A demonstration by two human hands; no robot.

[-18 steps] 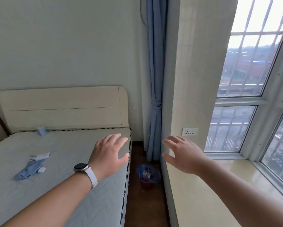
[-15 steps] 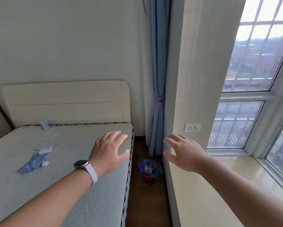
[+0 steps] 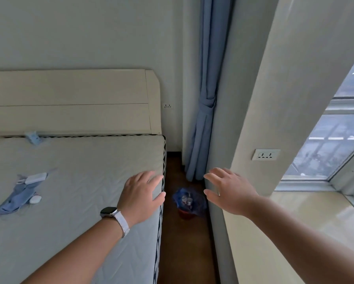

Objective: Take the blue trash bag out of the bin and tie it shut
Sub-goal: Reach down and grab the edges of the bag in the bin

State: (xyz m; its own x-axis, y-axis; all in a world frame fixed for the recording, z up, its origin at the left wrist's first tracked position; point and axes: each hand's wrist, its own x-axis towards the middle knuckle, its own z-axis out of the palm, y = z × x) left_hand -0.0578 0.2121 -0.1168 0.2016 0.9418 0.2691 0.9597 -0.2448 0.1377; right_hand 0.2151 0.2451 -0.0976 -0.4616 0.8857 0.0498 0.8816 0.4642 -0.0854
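Note:
A blue trash bag (image 3: 194,201) lines a small red bin (image 3: 185,214) on the dark wood floor, in the narrow gap between the bed and the window ledge. Some rubbish shows inside the bag's open mouth. My left hand (image 3: 140,198), with a watch on the wrist, hovers over the mattress edge, fingers spread, holding nothing. My right hand (image 3: 230,191) is stretched out above the ledge's near corner, also spread and empty. Both hands are well above the bin and apart from it, one on each side.
The bed's mattress (image 3: 69,191) fills the left, with a blue cloth (image 3: 16,197) and small white devices on it. A tied blue curtain (image 3: 202,124) hangs behind the bin. The beige window ledge (image 3: 274,232) and a wall pillar bound the gap on the right.
The view has swung left and tilted down; the bin now sits nearer the frame's centre between my hands. Both hands stay spread and empty.

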